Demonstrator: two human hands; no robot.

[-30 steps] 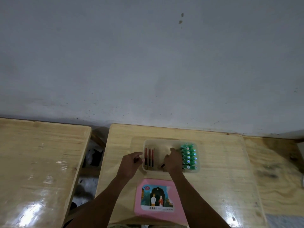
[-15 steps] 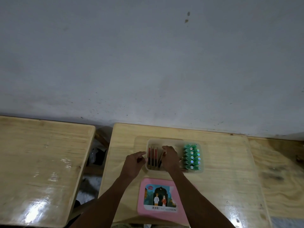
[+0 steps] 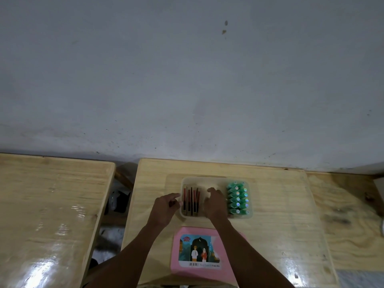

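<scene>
A clear plastic tray (image 3: 216,179) sits on the middle wooden table (image 3: 280,204). Several slim red-and-black sticks (image 3: 191,201) lie side by side in its left part. Green-capped bottles (image 3: 238,199) fill its right part in two rows. My left hand (image 3: 165,207) is outside the tray, index finger and thumb touching its left wall. My right hand (image 3: 215,203) hovers over the tray's middle between sticks and bottles, fingers loosely bent, with nothing visible in it.
A pink lid (image 3: 199,254) with a picture label lies on the table in front of the tray, partly under my right forearm. A second wooden table (image 3: 45,204) stands to the left across a gap. A grey wall (image 3: 187,80) rises behind.
My right hand carried a stick to the row at the tray's left, let it go there and drew back to the right. My left hand stayed at the tray's left wall.
</scene>
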